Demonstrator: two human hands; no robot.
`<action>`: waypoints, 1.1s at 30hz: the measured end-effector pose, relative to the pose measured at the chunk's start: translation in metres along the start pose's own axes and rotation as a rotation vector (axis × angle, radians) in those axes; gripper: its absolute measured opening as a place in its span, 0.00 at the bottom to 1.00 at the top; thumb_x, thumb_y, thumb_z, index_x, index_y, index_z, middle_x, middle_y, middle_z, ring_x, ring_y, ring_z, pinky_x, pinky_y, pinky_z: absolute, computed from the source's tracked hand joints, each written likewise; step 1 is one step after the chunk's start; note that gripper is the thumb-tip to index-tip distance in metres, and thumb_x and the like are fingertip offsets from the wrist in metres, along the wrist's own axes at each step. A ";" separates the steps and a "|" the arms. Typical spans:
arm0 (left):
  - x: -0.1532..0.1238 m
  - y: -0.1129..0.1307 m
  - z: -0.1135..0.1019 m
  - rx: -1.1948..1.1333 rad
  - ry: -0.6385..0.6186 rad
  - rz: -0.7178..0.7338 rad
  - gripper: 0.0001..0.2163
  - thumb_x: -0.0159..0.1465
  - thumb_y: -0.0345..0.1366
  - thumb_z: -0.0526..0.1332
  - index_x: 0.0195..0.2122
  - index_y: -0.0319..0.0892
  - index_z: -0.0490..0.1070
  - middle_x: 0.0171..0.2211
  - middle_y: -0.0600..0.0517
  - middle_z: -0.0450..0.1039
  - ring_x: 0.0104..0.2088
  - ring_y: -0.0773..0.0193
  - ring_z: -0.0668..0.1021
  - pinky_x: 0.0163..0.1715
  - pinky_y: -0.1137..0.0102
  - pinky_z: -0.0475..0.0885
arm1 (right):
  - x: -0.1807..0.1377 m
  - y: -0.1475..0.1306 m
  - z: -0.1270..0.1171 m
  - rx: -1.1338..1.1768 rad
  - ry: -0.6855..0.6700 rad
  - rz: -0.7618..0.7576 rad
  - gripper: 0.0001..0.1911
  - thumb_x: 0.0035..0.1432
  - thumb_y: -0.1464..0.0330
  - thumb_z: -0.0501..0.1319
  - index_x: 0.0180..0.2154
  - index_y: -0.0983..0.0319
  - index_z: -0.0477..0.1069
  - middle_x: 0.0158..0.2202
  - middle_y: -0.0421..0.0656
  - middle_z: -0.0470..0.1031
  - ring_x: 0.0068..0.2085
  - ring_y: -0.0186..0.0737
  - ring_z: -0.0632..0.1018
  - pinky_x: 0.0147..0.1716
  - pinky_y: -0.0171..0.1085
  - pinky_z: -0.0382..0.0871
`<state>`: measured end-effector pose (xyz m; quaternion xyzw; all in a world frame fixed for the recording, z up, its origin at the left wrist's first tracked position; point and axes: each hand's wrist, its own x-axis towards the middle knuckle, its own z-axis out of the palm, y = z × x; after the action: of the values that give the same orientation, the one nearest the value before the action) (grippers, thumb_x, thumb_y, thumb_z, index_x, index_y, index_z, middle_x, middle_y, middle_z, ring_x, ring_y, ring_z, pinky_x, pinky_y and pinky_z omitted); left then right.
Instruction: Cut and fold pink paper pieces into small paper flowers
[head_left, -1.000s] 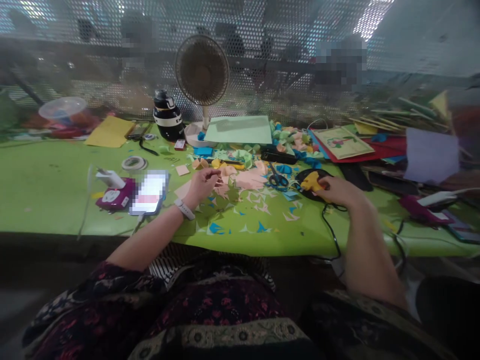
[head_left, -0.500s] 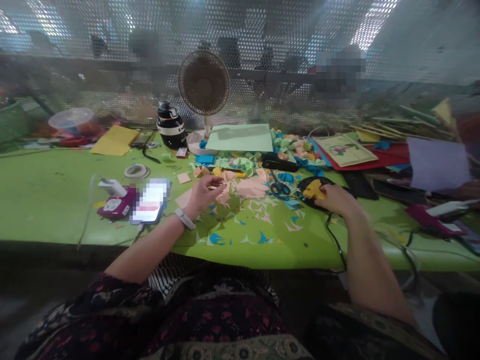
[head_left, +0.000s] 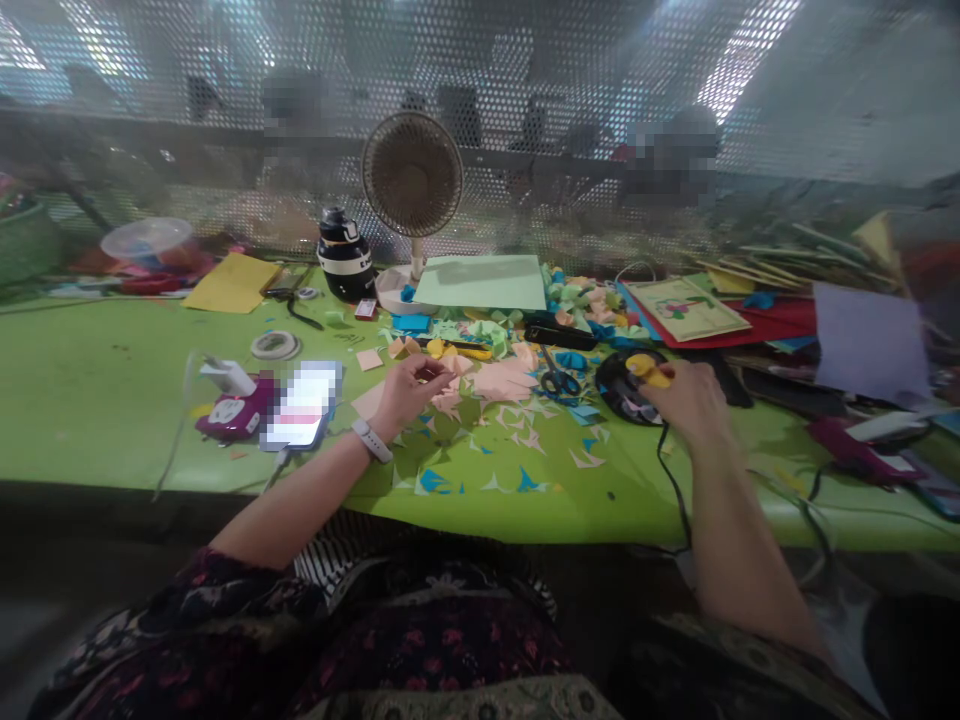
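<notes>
One right hand [head_left: 691, 398] is end-pinching a yellow piece [head_left: 649, 371], probably dodging that black plate [head_left: 613, 385]. Left hand [head_left: 407, 390] is looking half-curled, grip unclear.

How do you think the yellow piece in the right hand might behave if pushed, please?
The yellow piece is probably light, as the right hand seems to hold it by one end. It may crease or crush easily, since it looks like bent, thin paper. Its irregular outline suggests it would slide rather than roll.

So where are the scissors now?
In the head view, the scissors lie just right of centre, between the pink paper and the round black object.
</notes>
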<state>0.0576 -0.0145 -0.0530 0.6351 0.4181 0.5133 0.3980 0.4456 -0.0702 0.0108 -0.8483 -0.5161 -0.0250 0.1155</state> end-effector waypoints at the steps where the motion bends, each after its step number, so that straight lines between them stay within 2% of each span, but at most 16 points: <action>1: 0.000 0.002 0.000 -0.017 -0.008 -0.021 0.15 0.56 0.47 0.71 0.32 0.40 0.75 0.30 0.50 0.76 0.28 0.65 0.80 0.28 0.71 0.78 | -0.001 -0.001 -0.002 0.028 0.045 0.037 0.23 0.59 0.64 0.60 0.54 0.69 0.71 0.53 0.65 0.70 0.55 0.58 0.73 0.53 0.46 0.65; 4: -0.001 0.005 0.001 -0.081 -0.021 -0.079 0.18 0.56 0.51 0.71 0.33 0.39 0.73 0.31 0.51 0.76 0.28 0.63 0.82 0.24 0.73 0.78 | 0.000 -0.002 -0.007 0.137 0.177 0.098 0.22 0.59 0.65 0.59 0.53 0.70 0.71 0.53 0.65 0.72 0.59 0.59 0.70 0.57 0.46 0.62; 6: -0.001 0.005 0.002 -0.108 -0.027 -0.089 0.20 0.55 0.52 0.71 0.33 0.39 0.73 0.31 0.51 0.76 0.29 0.63 0.83 0.24 0.74 0.78 | 0.002 -0.003 -0.010 0.288 0.199 0.145 0.19 0.57 0.65 0.59 0.48 0.67 0.73 0.50 0.62 0.75 0.56 0.58 0.73 0.54 0.46 0.65; 9: 0.000 0.003 0.002 -0.118 -0.019 -0.065 0.19 0.56 0.51 0.71 0.33 0.38 0.73 0.30 0.51 0.76 0.29 0.63 0.83 0.27 0.73 0.80 | -0.001 -0.012 -0.015 0.743 0.084 0.200 0.14 0.50 0.67 0.61 0.40 0.62 0.73 0.42 0.53 0.78 0.39 0.47 0.77 0.35 0.41 0.69; 11: 0.001 0.002 0.002 -0.119 -0.006 -0.039 0.19 0.56 0.50 0.71 0.33 0.38 0.74 0.29 0.51 0.77 0.30 0.63 0.83 0.30 0.72 0.80 | -0.006 -0.025 -0.017 1.040 -0.019 0.141 0.12 0.44 0.69 0.62 0.35 0.61 0.72 0.36 0.47 0.78 0.31 0.39 0.73 0.26 0.36 0.63; 13: 0.001 0.001 0.002 -0.121 0.001 -0.024 0.18 0.56 0.49 0.71 0.33 0.38 0.76 0.29 0.50 0.78 0.31 0.63 0.84 0.32 0.71 0.81 | -0.014 -0.043 -0.018 1.185 -0.102 0.070 0.10 0.39 0.69 0.64 0.29 0.61 0.71 0.28 0.43 0.74 0.27 0.34 0.69 0.22 0.33 0.58; 17: 0.002 -0.001 0.001 -0.146 0.004 -0.041 0.18 0.55 0.49 0.72 0.35 0.37 0.79 0.30 0.49 0.81 0.32 0.62 0.84 0.36 0.68 0.82 | -0.031 -0.087 -0.014 1.203 -0.361 -0.130 0.16 0.37 0.63 0.70 0.30 0.61 0.73 0.24 0.38 0.72 0.23 0.32 0.67 0.21 0.32 0.58; 22: 0.003 -0.001 0.000 -0.130 0.025 -0.031 0.19 0.52 0.50 0.73 0.32 0.37 0.79 0.27 0.49 0.80 0.30 0.62 0.83 0.32 0.68 0.81 | -0.052 -0.128 -0.007 1.178 -0.511 -0.307 0.19 0.40 0.57 0.72 0.31 0.62 0.72 0.22 0.36 0.67 0.21 0.29 0.63 0.19 0.33 0.55; 27: 0.003 0.001 -0.001 -0.022 0.042 0.040 0.15 0.55 0.46 0.72 0.29 0.38 0.79 0.25 0.50 0.79 0.25 0.67 0.79 0.26 0.73 0.76 | -0.070 -0.135 0.010 1.212 -0.536 -0.396 0.19 0.47 0.55 0.72 0.32 0.60 0.72 0.21 0.35 0.63 0.21 0.29 0.60 0.18 0.33 0.55; 30: 0.003 0.002 -0.001 0.005 0.043 0.061 0.13 0.56 0.44 0.72 0.29 0.38 0.78 0.24 0.50 0.78 0.24 0.68 0.77 0.25 0.74 0.74 | -0.076 -0.133 0.019 1.230 -0.549 -0.421 0.18 0.49 0.54 0.71 0.33 0.60 0.73 0.23 0.37 0.66 0.21 0.29 0.61 0.18 0.33 0.56; 33: 0.001 0.003 -0.001 -0.022 0.035 0.043 0.14 0.55 0.44 0.72 0.29 0.37 0.77 0.24 0.50 0.78 0.25 0.67 0.78 0.26 0.73 0.74 | -0.078 -0.133 0.024 1.231 -0.536 -0.428 0.19 0.50 0.54 0.71 0.35 0.61 0.74 0.25 0.38 0.69 0.24 0.30 0.65 0.20 0.33 0.61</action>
<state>0.0575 -0.0144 -0.0496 0.6304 0.4058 0.5372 0.3865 0.2901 -0.0746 -0.0024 -0.4856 -0.6027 0.4592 0.4359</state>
